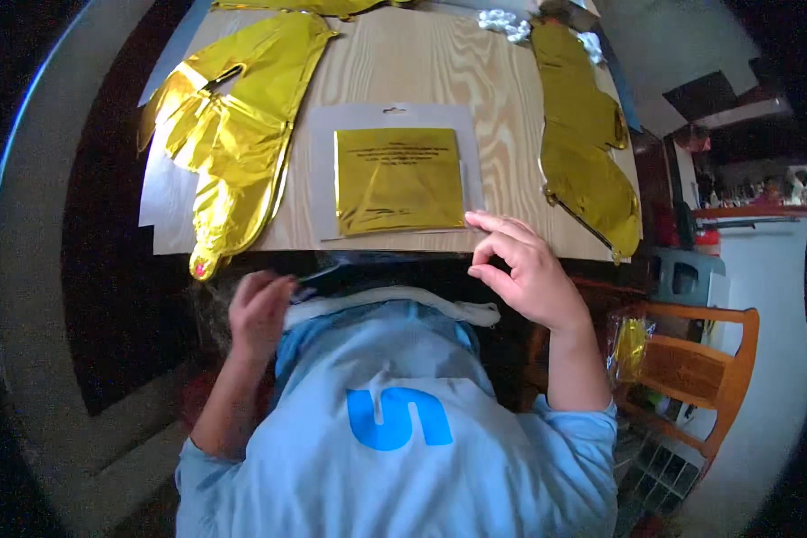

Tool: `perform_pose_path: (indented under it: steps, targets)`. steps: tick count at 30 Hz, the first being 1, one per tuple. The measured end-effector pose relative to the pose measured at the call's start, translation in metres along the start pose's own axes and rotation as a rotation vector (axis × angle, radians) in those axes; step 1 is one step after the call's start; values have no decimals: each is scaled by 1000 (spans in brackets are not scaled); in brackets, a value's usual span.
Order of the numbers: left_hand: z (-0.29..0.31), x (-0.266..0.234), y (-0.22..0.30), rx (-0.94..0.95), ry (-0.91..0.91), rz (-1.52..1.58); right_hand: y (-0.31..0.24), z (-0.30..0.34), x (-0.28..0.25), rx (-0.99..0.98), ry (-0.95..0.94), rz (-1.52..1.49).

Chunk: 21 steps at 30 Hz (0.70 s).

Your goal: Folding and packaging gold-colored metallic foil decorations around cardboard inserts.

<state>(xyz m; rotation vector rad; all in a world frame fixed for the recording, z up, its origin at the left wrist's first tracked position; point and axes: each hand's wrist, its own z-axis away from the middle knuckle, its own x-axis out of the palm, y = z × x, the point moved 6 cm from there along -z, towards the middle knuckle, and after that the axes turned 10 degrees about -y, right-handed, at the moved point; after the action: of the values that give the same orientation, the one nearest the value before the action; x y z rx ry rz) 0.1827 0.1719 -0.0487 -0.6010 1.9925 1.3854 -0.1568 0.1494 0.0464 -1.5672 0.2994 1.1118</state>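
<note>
In front of me on the wooden table lies a flat, folded gold foil balloon [399, 179], with dark print on its face, in a clear hanging packet [325, 170]. My right hand [533, 278] is at the packet's near right corner, fingertips by the edge and the thumb apart from them, with nothing between. Below the table's front edge, over my lap, my left hand [258, 309] is closed. A thin, shiny strip shows beside its fingertips, too blurred to name. Flattened gold foil balloons lie at the left [242, 134] and at the right [583, 134].
Another gold foil piece [332, 7] lies at the table's far edge. White bundled pieces [504, 25] sit at the far right. A wooden chair [690, 368] stands to my right, with a clear bag of gold foil [630, 348] by its back. Behind it is a grey-blue plastic stool [686, 276].
</note>
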Motion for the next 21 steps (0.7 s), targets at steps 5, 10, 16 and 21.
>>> perform_pose_path:
  steps: [5, 10, 16, 21]
  targets:
    - [141, 16, -268, -790, 148, 484, -4, -3, 1, 4, -2, -23]
    - [226, 4, -355, -1290, 329, 493, -4, -4, 1, 42, -2, -39]
    - [226, -1, -384, -1336, 395, 529, -2, -2, 2, 78, 1, -60]
    - [178, -5, -398, -1266, 368, 544, -4, -3, 2, 76, -5, -37]
